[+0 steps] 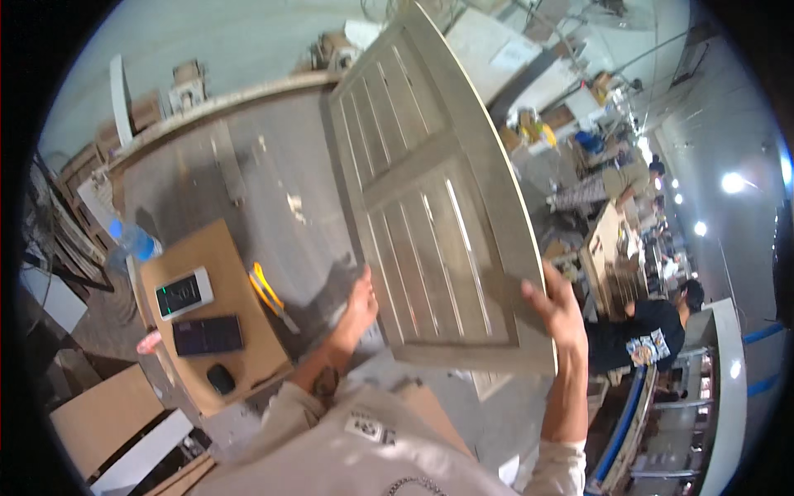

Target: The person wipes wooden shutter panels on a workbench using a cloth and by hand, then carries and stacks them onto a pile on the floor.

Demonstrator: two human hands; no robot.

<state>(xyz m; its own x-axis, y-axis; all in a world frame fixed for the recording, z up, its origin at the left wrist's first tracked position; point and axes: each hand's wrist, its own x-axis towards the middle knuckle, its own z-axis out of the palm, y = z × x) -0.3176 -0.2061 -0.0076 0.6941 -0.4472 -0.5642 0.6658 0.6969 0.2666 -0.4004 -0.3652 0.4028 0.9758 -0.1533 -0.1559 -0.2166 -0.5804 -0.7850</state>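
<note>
A grey-beige wooden panel door [488,223] with two recessed, grooved fields stands steeply tilted over the workbench [289,165]. Its near end points toward my body. My right hand [561,312] grips the raised right edge near the closest corner, thumb on the front face and fingers behind. At the lower left edge, my left hand [359,304] is closed on the door; part of its fingers is hidden. To the left of that hand, a yellow utility knife [271,291] lies beside a brown board [227,269].
Two phones [184,293] and a small black case [221,379] rest on the brown board. A water bottle [136,240] stands at its far left corner. Wood scraps [227,164] lie on the bench. To the right, a person in black [653,335] and another person [616,183] are near other benches.
</note>
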